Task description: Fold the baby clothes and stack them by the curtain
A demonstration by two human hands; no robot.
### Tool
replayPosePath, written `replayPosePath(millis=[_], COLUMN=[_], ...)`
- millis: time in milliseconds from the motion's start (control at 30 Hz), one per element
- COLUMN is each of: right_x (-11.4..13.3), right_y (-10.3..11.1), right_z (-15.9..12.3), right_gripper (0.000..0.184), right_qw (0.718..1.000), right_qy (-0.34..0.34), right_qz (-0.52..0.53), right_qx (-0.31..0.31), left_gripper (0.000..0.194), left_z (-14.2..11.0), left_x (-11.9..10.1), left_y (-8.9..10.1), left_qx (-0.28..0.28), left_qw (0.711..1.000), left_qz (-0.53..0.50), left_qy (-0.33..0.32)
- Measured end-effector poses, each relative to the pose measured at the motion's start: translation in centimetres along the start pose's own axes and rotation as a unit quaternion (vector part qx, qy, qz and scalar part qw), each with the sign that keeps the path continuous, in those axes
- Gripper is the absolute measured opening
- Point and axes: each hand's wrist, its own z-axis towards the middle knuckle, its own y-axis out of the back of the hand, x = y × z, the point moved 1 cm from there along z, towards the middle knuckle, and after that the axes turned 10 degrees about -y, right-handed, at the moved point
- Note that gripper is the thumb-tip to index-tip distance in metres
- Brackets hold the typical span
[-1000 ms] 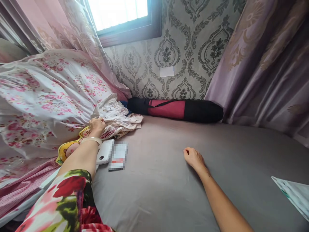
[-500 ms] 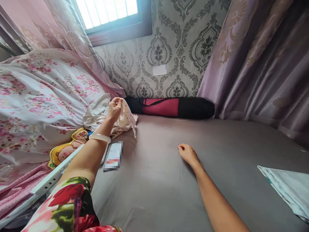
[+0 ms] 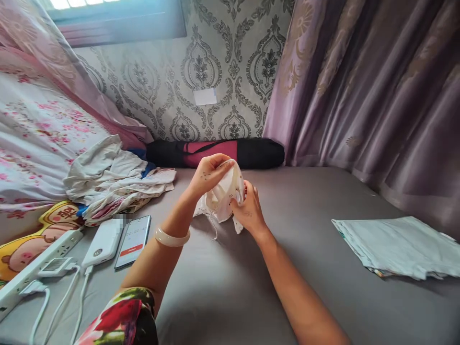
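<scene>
**Above the middle of the bed [image 3: 305,258]: a white printed cloth [image 3: 227,192], bunched**

We see the left hand [image 3: 209,176] pinching the upper edge of the cloth between thumb and fingers. We find the right hand [image 3: 250,211] closed on the cloth's right side, lower down, the thumb lying across the front. Both hands are thus clamped on one piece of fabric, close together; whether they touch behind it we cannot tell. The cloth droops in folds beneath them; whether its lower edge meets the bed we cannot tell. Around the left forearm we note a pale bangle [image 3: 172,238], and further up that arm a flowered sleeve [image 3: 120,318].

Toward the far left corner of the bed we observe a heap of pale, rumpled cloths [image 3: 111,172] with a patch of blue among them. A long black-and-red bag [image 3: 260,153] lies along the far edge, before the patterned wall [image 3: 230,67]. Near the right edge rests a flat stack of folded pale cloth [image 3: 402,244]. Along the left edge we distinguish a yellow cushion [image 3: 21,257] with a pig's face, a white power strip [image 3: 67,245] with plugs [image 3: 57,267] in it, a white power bank [image 3: 103,244] with a cable [image 3: 82,298] at its near end, and, just beside it, a phone [image 3: 132,242] lying screen up. Off to the right hangs a mauve curtain [image 3: 341,96]; on the wall we see a small white card [image 3: 204,97].
</scene>
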Motion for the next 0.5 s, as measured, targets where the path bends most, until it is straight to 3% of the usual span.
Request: replayPosePath(millis=[133, 333, 500], right_x=[-1.1, -0.5, 0.5], right_y=[3.7, 10.4, 13.8], right_z=[1.8, 3.2, 2.3], right_gripper=[0.031, 0.028, 0.026], right_qw=[0.999, 0.987, 0.969], right_qy=[-0.039, -0.14, -0.212], right_qz=[-0.004, 0.071, 0.078], right_qx=[-0.002, 0.043, 0.104], left_gripper=[0.017, 0.029, 0.032], left_z=[-0.4, -2.2, -3.8], left_x=[-0.6, 1.2, 3.2], left_y=[-1.5, -2.7, -5.0], left_qx=[0.014, 0.083, 0.119], left_qw=[1.0, 0.988, 0.974], left_qz=[-0.002, -0.07, -0.154], left_qy=[0.019, 0.11, 0.118])
